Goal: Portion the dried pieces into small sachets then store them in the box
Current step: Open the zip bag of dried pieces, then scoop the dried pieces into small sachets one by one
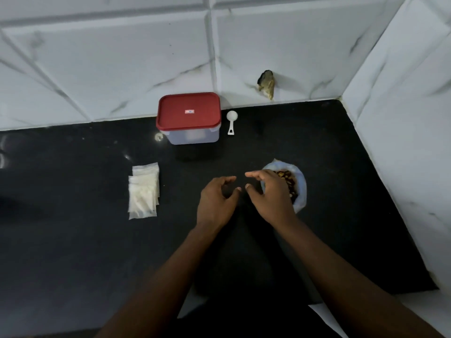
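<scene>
A clear plastic bag (300,184) with brown dried pieces (289,180) lies open on the black counter at the right. My right hand (271,193) hovers over its left side, fingers apart, holding nothing. Close beside it, my left hand (216,200) is also open and empty, fingertips curled toward the right hand. A small stack of clear sachets (144,191) lies flat to the left. The translucent box (192,136) stands at the back against the wall with its red lid (188,111) on. A white scoop (231,121) lies just right of the box.
The black counter (73,252) ends at white marble-patterned tiled walls (402,130) behind and on the right. A dark broken spot (266,84) marks the back wall above the scoop. A small pale scrap (159,136) lies left of the box.
</scene>
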A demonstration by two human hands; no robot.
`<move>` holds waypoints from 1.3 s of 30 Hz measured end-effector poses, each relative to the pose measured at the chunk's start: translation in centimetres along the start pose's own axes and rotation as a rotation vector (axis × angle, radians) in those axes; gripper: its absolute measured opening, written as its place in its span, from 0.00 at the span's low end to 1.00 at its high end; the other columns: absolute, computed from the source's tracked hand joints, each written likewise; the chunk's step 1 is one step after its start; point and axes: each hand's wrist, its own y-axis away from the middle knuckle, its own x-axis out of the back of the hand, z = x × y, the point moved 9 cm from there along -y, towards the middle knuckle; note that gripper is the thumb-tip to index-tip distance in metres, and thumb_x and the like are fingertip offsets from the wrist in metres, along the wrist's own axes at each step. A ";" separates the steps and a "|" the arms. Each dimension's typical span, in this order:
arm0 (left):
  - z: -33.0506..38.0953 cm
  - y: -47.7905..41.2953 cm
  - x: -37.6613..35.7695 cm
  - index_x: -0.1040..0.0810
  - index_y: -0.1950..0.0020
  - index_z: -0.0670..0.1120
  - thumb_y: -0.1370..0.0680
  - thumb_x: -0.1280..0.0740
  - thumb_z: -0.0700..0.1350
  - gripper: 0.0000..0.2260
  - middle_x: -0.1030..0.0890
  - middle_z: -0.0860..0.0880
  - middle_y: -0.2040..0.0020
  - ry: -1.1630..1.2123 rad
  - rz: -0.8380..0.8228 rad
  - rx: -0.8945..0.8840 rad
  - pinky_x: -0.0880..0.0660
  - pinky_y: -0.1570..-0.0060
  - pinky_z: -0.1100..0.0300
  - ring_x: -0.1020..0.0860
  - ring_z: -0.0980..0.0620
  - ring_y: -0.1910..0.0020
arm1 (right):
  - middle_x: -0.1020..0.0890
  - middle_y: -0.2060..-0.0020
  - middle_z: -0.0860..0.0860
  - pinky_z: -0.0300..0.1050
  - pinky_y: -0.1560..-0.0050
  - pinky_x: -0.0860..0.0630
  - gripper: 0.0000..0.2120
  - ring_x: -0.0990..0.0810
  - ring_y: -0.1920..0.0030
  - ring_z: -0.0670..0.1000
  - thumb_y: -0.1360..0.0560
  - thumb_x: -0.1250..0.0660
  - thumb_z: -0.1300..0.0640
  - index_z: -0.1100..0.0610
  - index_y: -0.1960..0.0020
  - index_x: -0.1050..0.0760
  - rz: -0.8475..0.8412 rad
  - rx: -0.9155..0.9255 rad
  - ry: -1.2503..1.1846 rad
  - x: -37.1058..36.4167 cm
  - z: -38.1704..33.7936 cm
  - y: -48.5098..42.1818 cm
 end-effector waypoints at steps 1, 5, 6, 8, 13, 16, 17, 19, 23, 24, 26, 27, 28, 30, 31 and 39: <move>-0.5 0.2 0.6 0.21 0.32 0.51 0.20 0.28 0.49 0.16 0.21 0.54 0.34 -0.038 -0.003 0.005 0.23 0.39 0.59 0.22 0.59 0.38 | 0.17 0.46 0.46 0.42 0.37 0.25 0.12 0.21 0.43 0.42 0.25 0.28 0.60 0.53 0.42 0.19 -0.025 -0.006 0.018 -0.7 -0.3 0.0; -2.4 1.0 3.1 0.19 0.34 0.53 0.20 0.29 0.52 0.15 0.21 0.55 0.35 -0.179 0.010 -0.005 0.21 0.44 0.57 0.22 0.58 0.40 | 0.18 0.45 0.45 0.48 0.38 0.25 0.12 0.21 0.42 0.46 0.25 0.29 0.56 0.50 0.42 0.19 -0.070 0.033 0.195 -3.3 -1.6 0.1; -2.9 1.1 3.6 0.19 0.34 0.54 0.20 0.29 0.53 0.15 0.21 0.55 0.36 -0.209 0.008 -0.009 0.20 0.45 0.56 0.21 0.57 0.41 | 0.19 0.45 0.45 0.49 0.38 0.26 0.12 0.22 0.42 0.47 0.26 0.29 0.55 0.50 0.42 0.19 -0.082 0.030 0.215 -3.8 -1.9 0.0; -3.8 1.1 4.4 0.19 0.34 0.54 0.21 0.29 0.53 0.15 0.21 0.55 0.36 -0.254 -0.010 -0.011 0.20 0.46 0.54 0.20 0.55 0.41 | 0.19 0.44 0.45 0.48 0.38 0.26 0.13 0.23 0.40 0.48 0.25 0.29 0.55 0.50 0.41 0.19 -0.117 -0.010 0.207 -4.9 -2.1 -0.5; -5.3 0.3 6.0 0.19 0.35 0.55 0.21 0.29 0.53 0.15 0.21 0.55 0.35 -0.277 -0.031 0.009 0.19 0.45 0.52 0.20 0.55 0.40 | 0.20 0.41 0.47 0.46 0.41 0.23 0.14 0.23 0.39 0.48 0.25 0.28 0.56 0.51 0.39 0.20 -0.186 -0.096 0.180 -7.2 -1.6 -2.8; -6.0 -0.3 6.7 0.19 0.37 0.56 0.21 0.29 0.53 0.13 0.20 0.56 0.37 -0.245 -0.031 0.009 0.18 0.45 0.50 0.20 0.57 0.41 | 0.19 0.44 0.48 0.43 0.43 0.23 0.14 0.21 0.43 0.47 0.25 0.28 0.58 0.53 0.39 0.19 -0.170 -0.138 0.154 -7.6 -1.0 -5.0; -6.2 -0.5 6.8 0.19 0.37 0.56 0.21 0.29 0.53 0.12 0.20 0.56 0.37 -0.238 -0.034 0.004 0.18 0.45 0.50 0.19 0.57 0.41 | 0.19 0.45 0.48 0.41 0.45 0.23 0.14 0.21 0.45 0.46 0.25 0.27 0.58 0.53 0.40 0.19 -0.152 -0.152 0.153 -7.6 -0.8 -5.9; -6.4 -0.9 7.0 0.19 0.38 0.56 0.21 0.28 0.52 0.12 0.19 0.56 0.39 -0.216 -0.035 -0.004 0.18 0.45 0.50 0.19 0.58 0.42 | 0.18 0.46 0.49 0.41 0.46 0.23 0.14 0.20 0.48 0.45 0.25 0.27 0.57 0.54 0.40 0.19 -0.115 -0.176 0.156 -7.4 -0.3 -7.9; -6.2 -2.2 7.2 0.19 0.39 0.56 0.21 0.28 0.53 0.11 0.17 0.57 0.41 -0.183 -0.010 -0.017 0.18 0.45 0.49 0.18 0.58 0.43 | 0.17 0.47 0.50 0.44 0.46 0.21 0.15 0.19 0.49 0.47 0.26 0.26 0.56 0.54 0.39 0.20 -0.062 -0.222 0.183 -7.1 0.7 -11.3; -6.2 -2.6 7.2 0.19 0.39 0.56 0.22 0.28 0.53 0.11 0.17 0.57 0.41 -0.177 -0.011 -0.020 0.18 0.45 0.48 0.18 0.58 0.43 | 0.18 0.47 0.50 0.44 0.46 0.21 0.16 0.19 0.49 0.47 0.26 0.25 0.56 0.55 0.39 0.20 -0.057 -0.233 0.188 -7.1 0.9 -12.0; -6.2 -3.2 7.1 0.19 0.39 0.56 0.22 0.29 0.53 0.11 0.17 0.57 0.41 -0.168 -0.022 -0.025 0.18 0.44 0.48 0.18 0.58 0.43 | 0.18 0.47 0.51 0.43 0.47 0.22 0.17 0.19 0.48 0.48 0.26 0.24 0.56 0.55 0.39 0.20 -0.048 -0.245 0.198 -7.2 1.4 -13.4; -6.3 -3.5 7.0 0.19 0.39 0.56 0.21 0.29 0.53 0.11 0.17 0.57 0.41 -0.168 -0.028 -0.026 0.18 0.44 0.48 0.18 0.58 0.43 | 0.18 0.47 0.51 0.43 0.47 0.22 0.17 0.19 0.48 0.48 0.27 0.24 0.55 0.55 0.39 0.21 -0.047 -0.250 0.205 -7.4 1.6 -14.0; -6.5 -3.8 6.9 0.19 0.39 0.56 0.21 0.29 0.53 0.11 0.17 0.57 0.41 -0.173 -0.032 -0.025 0.18 0.44 0.49 0.19 0.58 0.43 | 0.18 0.46 0.51 0.43 0.47 0.22 0.18 0.19 0.48 0.48 0.27 0.24 0.55 0.55 0.38 0.21 -0.047 -0.255 0.210 -7.5 1.9 -14.5; -6.6 -4.1 6.8 0.19 0.39 0.56 0.21 0.29 0.53 0.11 0.18 0.58 0.41 -0.198 -0.030 -0.030 0.19 0.45 0.49 0.19 0.58 0.43 | 0.19 0.45 0.52 0.43 0.46 0.23 0.19 0.20 0.46 0.49 0.28 0.23 0.55 0.55 0.38 0.21 -0.055 -0.261 0.217 -8.0 2.4 -15.6; -6.6 -4.3 6.7 0.19 0.38 0.56 0.21 0.29 0.53 0.12 0.18 0.57 0.41 -0.225 -0.027 -0.040 0.19 0.45 0.49 0.19 0.57 0.43 | 0.20 0.44 0.52 0.44 0.46 0.24 0.20 0.20 0.45 0.50 0.28 0.23 0.55 0.56 0.38 0.22 -0.062 -0.257 0.224 -8.3 2.5 -16.0; -4.6 -5.8 5.8 0.27 0.24 0.53 0.20 0.33 0.58 0.25 0.30 0.53 0.23 -0.508 -0.024 -0.190 0.37 0.27 0.50 0.33 0.51 0.23 | 0.24 0.43 0.54 0.49 0.47 0.24 0.21 0.22 0.44 0.55 0.27 0.24 0.54 0.56 0.37 0.23 -0.096 -0.209 0.304 -10.3 2.9 -18.2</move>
